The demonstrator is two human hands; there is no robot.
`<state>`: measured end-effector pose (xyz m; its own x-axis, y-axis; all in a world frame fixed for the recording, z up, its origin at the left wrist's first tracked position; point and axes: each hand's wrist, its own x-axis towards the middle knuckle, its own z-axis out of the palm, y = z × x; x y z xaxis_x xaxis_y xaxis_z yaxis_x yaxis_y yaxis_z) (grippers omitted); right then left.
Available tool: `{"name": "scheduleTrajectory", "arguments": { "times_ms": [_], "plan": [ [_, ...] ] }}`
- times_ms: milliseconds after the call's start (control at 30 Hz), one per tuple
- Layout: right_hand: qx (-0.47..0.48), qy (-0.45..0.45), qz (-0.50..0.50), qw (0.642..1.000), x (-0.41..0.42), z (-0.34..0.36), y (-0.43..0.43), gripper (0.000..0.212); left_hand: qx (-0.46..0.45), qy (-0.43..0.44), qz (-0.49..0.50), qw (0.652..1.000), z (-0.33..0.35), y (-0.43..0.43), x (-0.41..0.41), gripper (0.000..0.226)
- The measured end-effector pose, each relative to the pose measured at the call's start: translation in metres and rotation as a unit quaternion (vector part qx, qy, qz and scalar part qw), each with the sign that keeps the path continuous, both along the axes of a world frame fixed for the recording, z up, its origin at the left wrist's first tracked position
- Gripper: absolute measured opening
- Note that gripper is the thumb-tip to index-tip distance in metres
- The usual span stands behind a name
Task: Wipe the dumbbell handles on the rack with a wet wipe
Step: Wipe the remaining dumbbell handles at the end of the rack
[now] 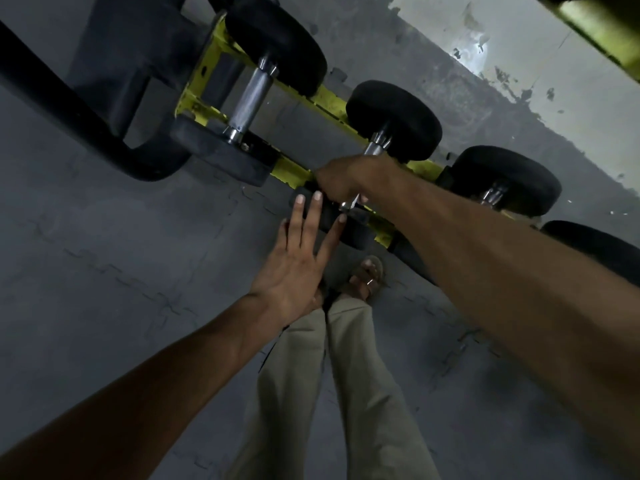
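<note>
At the far left a dark curved tube swept down to the floor, part of some other piece of gym gear. Next to it the yellow rack held the first dumbbell, its steel handle bare and untouched by either hand.

The left hand was open, fingers spread and flat, their tips against the near black end of the second dumbbell. This looked like a brace, and a good one: with the weight kept from rolling, the wiping hand could press harder.

The right hand was closed around that second handle, low down by the near end. The wet wipe could not be made out; it was presumably bunched inside the fist. To do the step well, the grip probably needed to slide the full length of the bar up to the far end, twisting as it went so the underside got cleaned too.

Further right sat a third dumbbell and the edge of a fourth, their handles apparently waiting their turn. Below, the person's sandalled foot stood close under the rack, so the braced weight was best kept well seated.
</note>
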<state>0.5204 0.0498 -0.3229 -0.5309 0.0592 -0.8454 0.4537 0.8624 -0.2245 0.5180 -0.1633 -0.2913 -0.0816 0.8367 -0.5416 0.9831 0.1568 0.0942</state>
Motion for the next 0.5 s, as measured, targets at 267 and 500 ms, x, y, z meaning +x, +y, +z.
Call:
{"name": "scheduleTrajectory", "arguments": {
  "times_ms": [267,500],
  "plan": [
    [0.106,0.366,-0.164,0.910,0.089,-0.015,-0.020,0.024,-0.005,0.021,-0.004,1.000,0.002,0.001,-0.001,0.135],
    [-0.067,0.273,-0.681,0.676,0.104,-0.039,-0.051,0.021,-0.034,0.023,-0.016,0.999,0.005,0.006,-0.001,0.145]
  ]
}}
